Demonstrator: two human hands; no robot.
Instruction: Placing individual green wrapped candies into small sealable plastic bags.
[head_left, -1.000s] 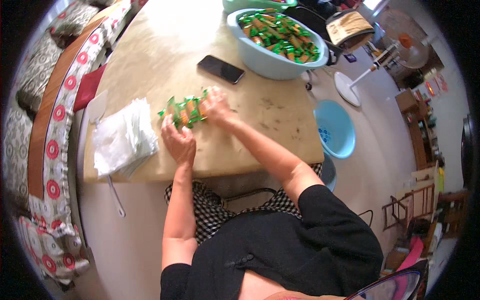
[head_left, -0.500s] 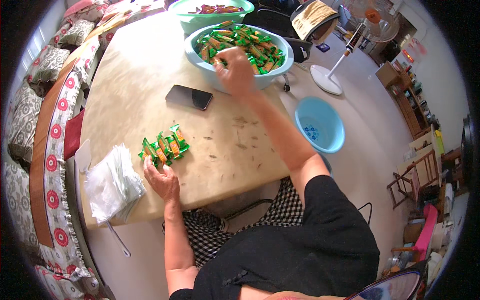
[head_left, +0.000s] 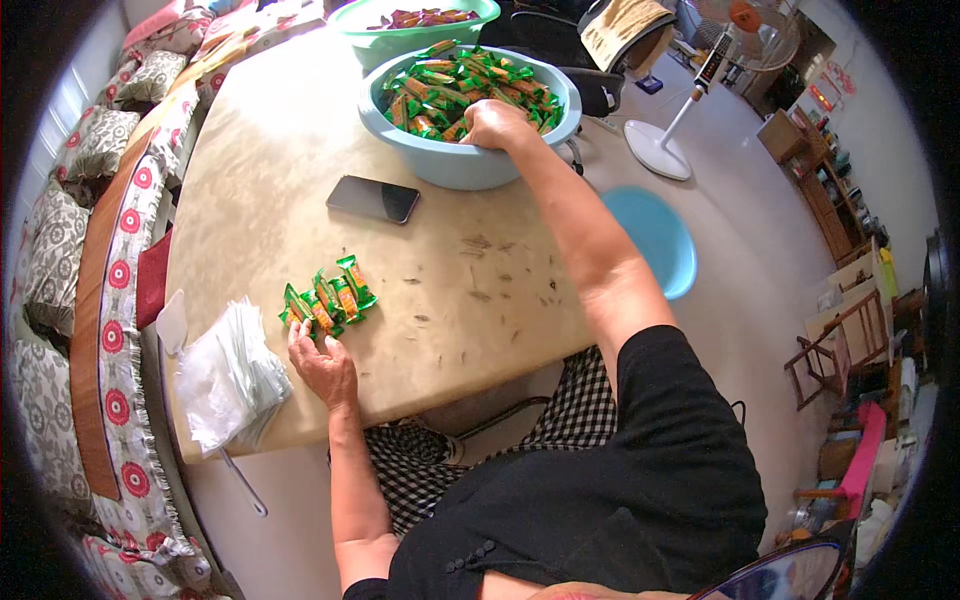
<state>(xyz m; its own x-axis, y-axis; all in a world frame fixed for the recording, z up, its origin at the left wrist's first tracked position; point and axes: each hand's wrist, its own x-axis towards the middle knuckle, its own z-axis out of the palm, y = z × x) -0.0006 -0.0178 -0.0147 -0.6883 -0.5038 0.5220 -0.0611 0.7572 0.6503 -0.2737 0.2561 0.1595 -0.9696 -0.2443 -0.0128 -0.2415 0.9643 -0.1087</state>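
Fingers of our right hand (head_left: 497, 124) curl into green-wrapped candies (head_left: 440, 85) inside the pale blue plastic basin (head_left: 460, 165); nearer us, our left hand (head_left: 322, 368) rests spread behind a small candy row (head_left: 326, 300), bare tabletop between.

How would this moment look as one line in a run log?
left hand: resting by small candy pile | right hand: in blue basin of wrapped candies | phone, plastic bags on table
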